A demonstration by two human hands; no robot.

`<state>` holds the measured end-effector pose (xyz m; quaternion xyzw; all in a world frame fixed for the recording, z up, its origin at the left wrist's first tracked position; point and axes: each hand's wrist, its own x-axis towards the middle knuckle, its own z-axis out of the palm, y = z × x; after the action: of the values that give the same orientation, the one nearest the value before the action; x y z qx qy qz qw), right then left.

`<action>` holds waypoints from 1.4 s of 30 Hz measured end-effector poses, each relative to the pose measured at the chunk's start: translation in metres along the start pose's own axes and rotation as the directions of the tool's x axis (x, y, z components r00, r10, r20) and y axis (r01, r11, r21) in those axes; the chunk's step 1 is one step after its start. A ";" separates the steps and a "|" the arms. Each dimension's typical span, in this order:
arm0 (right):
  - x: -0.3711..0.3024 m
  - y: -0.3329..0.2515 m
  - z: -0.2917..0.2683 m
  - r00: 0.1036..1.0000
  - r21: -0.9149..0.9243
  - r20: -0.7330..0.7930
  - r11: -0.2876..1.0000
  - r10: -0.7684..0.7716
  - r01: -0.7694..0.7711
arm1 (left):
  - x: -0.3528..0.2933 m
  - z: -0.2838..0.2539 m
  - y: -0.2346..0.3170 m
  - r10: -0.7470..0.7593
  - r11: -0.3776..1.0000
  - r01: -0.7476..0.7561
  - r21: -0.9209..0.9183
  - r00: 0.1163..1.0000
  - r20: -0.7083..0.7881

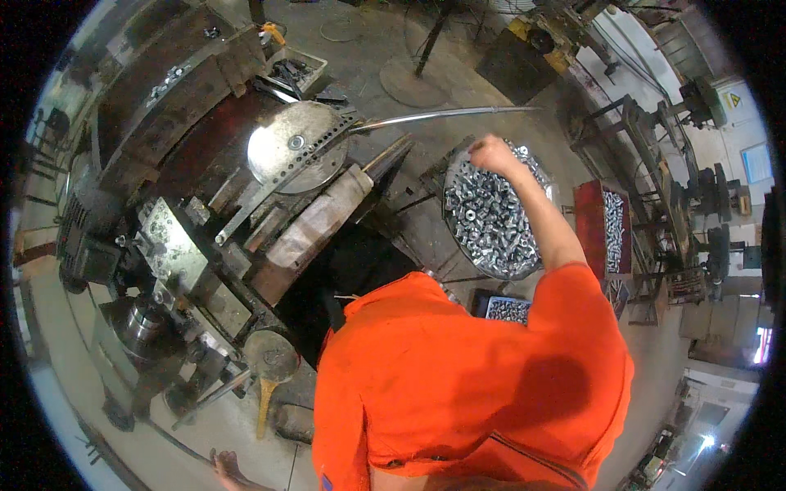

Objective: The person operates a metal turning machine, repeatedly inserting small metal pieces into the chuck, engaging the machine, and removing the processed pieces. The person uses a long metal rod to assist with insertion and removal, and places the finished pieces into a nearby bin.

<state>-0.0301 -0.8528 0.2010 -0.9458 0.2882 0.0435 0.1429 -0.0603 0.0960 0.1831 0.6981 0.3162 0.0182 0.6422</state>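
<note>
My right hand [490, 153] is out over the tray of nuts [491, 217], sitting at its far rim, fingers curled into a fist; whether there is a nut inside I cannot tell. The tray is round, heaped with shiny metal nuts, and it sits to my right, just beyond my orange sleeve [573, 286]. My left hand [223, 465] is low down at the bottom edge, near the floor, fingers closed round a thin rod [168, 438]. In front of me on the left is the dark machine [188, 245], with a round metal disc [296, 146] on top and a long bright bar [442, 116] running off it to the right, passing just beyond my fist. A red bin [591, 229] with more metal parts stands right of the tray, and a small box of nuts [508, 309] lies just by my shoulder
</note>
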 end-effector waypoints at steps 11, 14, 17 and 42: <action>0.018 0.015 0.087 0.964 -0.276 0.264 0.957 -0.008 0.084 | 0.014 -0.029 -0.029 -0.152 0.858 0.095 -0.504 0.986 -0.072; 0.015 -0.010 0.056 0.943 -0.299 0.327 0.953 0.063 0.040 | 0.006 -0.013 -0.018 -0.090 0.971 0.082 -0.226 0.996 -0.025; 0.021 0.003 0.070 0.946 -0.324 0.323 0.943 0.036 0.074 | 0.007 -0.024 -0.019 0.011 0.993 0.000 -0.117 0.996 0.091; -0.092 -0.360 -0.006 0.316 0.717 -0.357 -0.041 -0.879 0.696 | -0.124 0.421 0.157 0.221 0.970 -0.039 -0.241 0.556 0.801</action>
<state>0.0941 -0.5202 0.3098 -0.7465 -0.3429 -0.0783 0.5648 0.0874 -0.3302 0.2995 0.5811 -0.0752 -0.2301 0.7770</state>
